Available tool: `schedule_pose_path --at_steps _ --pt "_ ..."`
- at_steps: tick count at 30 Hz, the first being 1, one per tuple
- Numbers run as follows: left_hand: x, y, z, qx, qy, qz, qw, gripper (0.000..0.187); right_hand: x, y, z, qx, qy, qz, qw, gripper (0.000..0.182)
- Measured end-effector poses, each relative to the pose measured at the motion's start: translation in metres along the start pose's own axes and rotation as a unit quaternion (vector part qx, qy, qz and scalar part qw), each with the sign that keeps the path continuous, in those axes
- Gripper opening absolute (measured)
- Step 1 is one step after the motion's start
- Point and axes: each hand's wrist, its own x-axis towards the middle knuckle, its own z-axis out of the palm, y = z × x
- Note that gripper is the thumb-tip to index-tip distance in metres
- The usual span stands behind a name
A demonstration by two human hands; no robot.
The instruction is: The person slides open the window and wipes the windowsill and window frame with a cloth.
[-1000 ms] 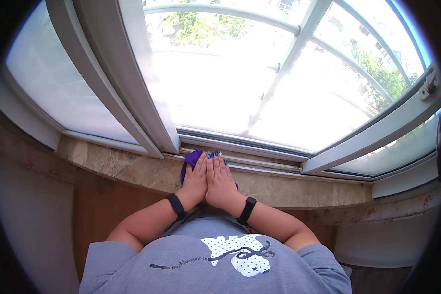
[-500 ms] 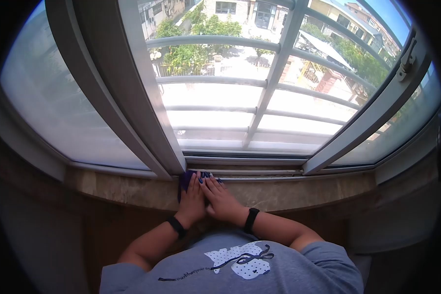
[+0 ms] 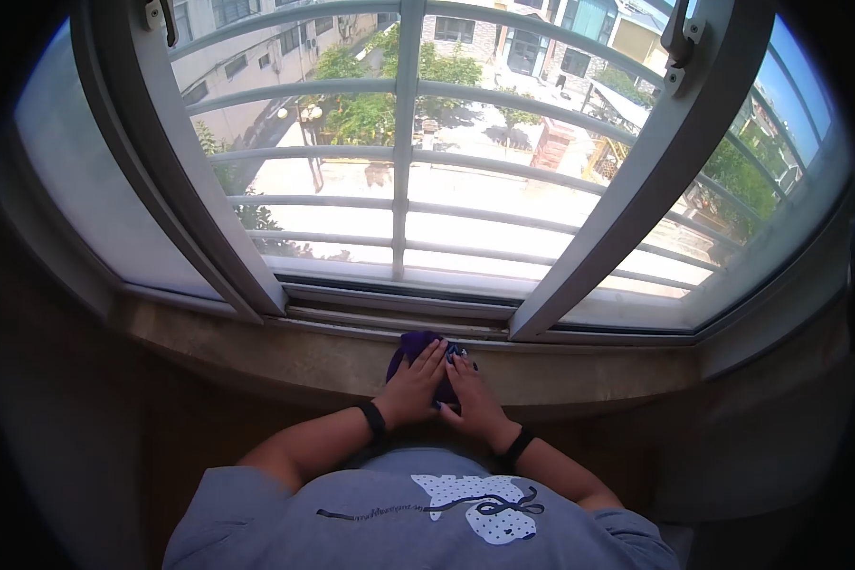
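A dark purple cloth (image 3: 418, 340) lies bunched on the stone sill against the lower window track (image 3: 389, 321). My left hand (image 3: 412, 388) presses on it from the left, with its fingers stretched forward and close together. From the right, my right hand (image 3: 477, 404) bears down on the cloth, thumb turned inward toward the left hand. Both hands hold the cloth under their fingers, and the fingertips nearly meet at its front. Part of the cloth is hidden beneath the hands. Each wrist wears a black band.
The stone sill (image 3: 256, 353) curves along the window. A white sash frame (image 3: 627, 190) with a handle (image 3: 679, 47) stands on the right, and another frame (image 3: 199, 190) on the left. White bars (image 3: 404, 171) cross the opening, with trees and buildings outside.
Both hands and the purple cloth have moved right along the sill, from the track's left end to near the right sash. The hands have spread slightly apart. The view has turned left.
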Motion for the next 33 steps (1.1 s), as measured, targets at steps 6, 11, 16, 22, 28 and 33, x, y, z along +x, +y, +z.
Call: schedule_pose_path --at_steps 6,11,16,22,28,33 --pt "0.049 0.061 0.025 0.018 -0.003 0.028 0.999 0.074 -0.059 0.032 -0.032 -0.054 0.064 0.025 0.996 0.071" --pt "0.057 0.070 0.060 0.075 0.094 0.034 0.992 0.056 -0.074 0.046 -0.038 -0.073 0.030 0.032 0.996 0.072" --pt "0.034 0.067 0.032 0.043 0.084 -0.026 0.995 0.053 -0.061 0.034 -0.019 -0.101 0.011 0.016 0.995 0.072" --pt "-0.041 0.007 0.014 0.049 0.120 -0.105 0.986 0.048 0.000 -0.030 0.021 -0.053 -0.042 -0.079 0.995 0.074" --pt "-0.112 -0.074 0.000 0.067 0.137 -0.191 0.970 0.053 0.072 -0.082 0.090 -0.059 -0.044 -0.162 0.984 0.070" --pt "-0.176 -0.141 -0.044 0.048 0.140 -0.259 0.954 0.050 0.142 -0.151 0.138 -0.074 -0.097 -0.196 0.973 0.068"
